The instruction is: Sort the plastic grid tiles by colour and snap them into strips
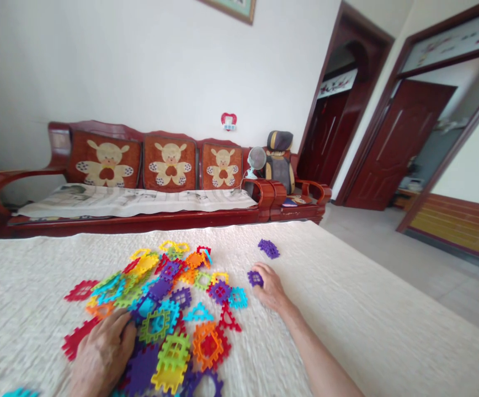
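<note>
My right hand grips a small purple square building tile with a window-like cutout, its fingers closed on the tile's right edge. Just beyond it lies a short stack of purple tiles, apart from the rest. A heap of notched plastic tiles in several colours spreads across the table's left and middle, among them a green tile, an orange tile and a blue triangle. My left hand rests at the heap's near left, over a red tile. Its fingers curl down; their tips are hidden.
A cream cloth covers the table. Some blue tiles lie at the near left edge. Behind the table stands a wooden sofa with bear-patterned cushions. A small fan and an armchair are at its right end.
</note>
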`<state>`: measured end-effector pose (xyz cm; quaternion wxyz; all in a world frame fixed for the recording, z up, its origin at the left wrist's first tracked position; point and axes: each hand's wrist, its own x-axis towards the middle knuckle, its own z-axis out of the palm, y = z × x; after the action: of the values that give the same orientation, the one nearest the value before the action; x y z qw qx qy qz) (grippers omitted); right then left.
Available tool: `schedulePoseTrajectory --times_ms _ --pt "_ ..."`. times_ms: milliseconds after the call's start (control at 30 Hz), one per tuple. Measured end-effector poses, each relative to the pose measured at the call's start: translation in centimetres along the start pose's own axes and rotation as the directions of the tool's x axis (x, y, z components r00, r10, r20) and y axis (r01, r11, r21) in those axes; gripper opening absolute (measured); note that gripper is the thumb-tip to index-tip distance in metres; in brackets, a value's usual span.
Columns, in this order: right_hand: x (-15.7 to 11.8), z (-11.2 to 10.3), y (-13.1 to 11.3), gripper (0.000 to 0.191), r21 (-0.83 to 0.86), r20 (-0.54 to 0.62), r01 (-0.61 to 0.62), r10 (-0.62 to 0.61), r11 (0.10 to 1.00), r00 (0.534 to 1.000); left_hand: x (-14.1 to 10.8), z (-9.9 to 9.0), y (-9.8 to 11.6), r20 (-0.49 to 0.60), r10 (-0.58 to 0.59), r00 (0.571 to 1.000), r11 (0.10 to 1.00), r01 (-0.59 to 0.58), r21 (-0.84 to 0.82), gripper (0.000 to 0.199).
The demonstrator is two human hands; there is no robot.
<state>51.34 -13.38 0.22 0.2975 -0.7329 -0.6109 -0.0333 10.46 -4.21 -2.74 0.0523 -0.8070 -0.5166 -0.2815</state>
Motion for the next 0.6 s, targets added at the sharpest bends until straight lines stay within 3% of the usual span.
schedulePoseTrajectory --times_ms 200,333,467,600 --pt "-0.2 -0.6 -1.7 0.049 -0.182 -0.043 -0.289 0.286 0.94 0.957 0.0 0.0 -0.1 0.013 0.017 1.0 1.0 -0.017 0.001 0.034" --pt "-0.4 -0.4 -2.1 0.039 -0.221 -0.025 -0.278 0.279 0.935 0.96 -0.1 -0.1 0.0 0.003 0.019 1.0 1.0 -0.019 -0.007 0.035" --pt "0.5 -0.1 -0.1 0.042 -0.088 -0.085 -0.254 0.247 0.963 0.965 -0.1 -0.2 0.0 0.003 0.003 1.0 1.0 -0.003 -0.022 0.033" --pt "3.1 -0.7 3.6 0.051 0.01 -0.255 -0.315 0.307 0.949 0.917 -0.1 0.0 -0.2 0.004 0.003 1.0 0.999 -0.003 -0.033 0.033"
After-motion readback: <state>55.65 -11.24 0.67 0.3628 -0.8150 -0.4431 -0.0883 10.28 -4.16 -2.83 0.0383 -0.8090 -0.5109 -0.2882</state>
